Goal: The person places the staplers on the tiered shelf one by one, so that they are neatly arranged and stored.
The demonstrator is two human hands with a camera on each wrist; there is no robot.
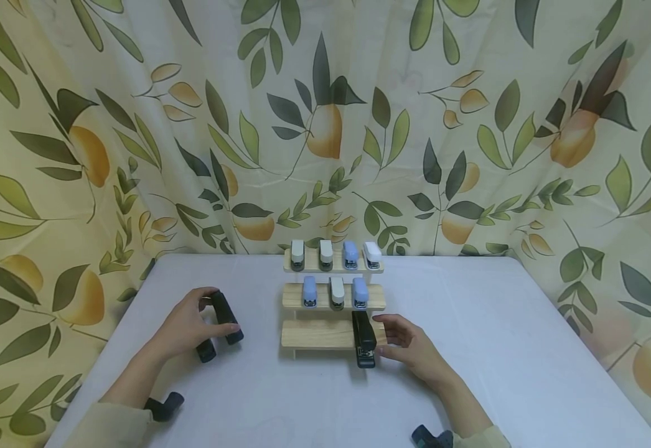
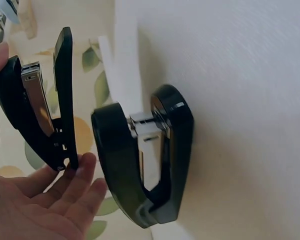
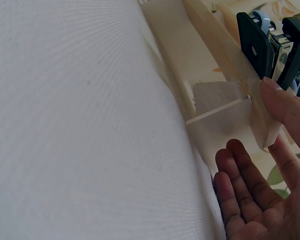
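Observation:
My left hand (image 1: pixel 188 323) grips a black stapler (image 1: pixel 226 317) by its two ends, thumb at one and fingers at the other. A second black stapler (image 2: pixel 140 165) stands on the table close by, partly hidden by the hand in the head view. On the bottom step of a tiered wooden rack (image 1: pixel 317 335), a third black stapler (image 1: pixel 364 341) sits at the right end, its front jutting past the step's edge. My right hand (image 1: pixel 412 348) is beside it, thumb tip (image 3: pixel 271 84) right at its base and the other fingers loosely bent by the step's end.
Several small staplers stand on the upper steps: a light blue one (image 1: pixel 310 291) and a pale green one (image 1: pixel 337 292) in the middle row, a white one (image 1: pixel 372 255) at the top right. A white cloth covers the table (image 1: pixel 236 398); a leaf-and-fruit patterned curtain (image 1: pixel 325 205) hangs behind.

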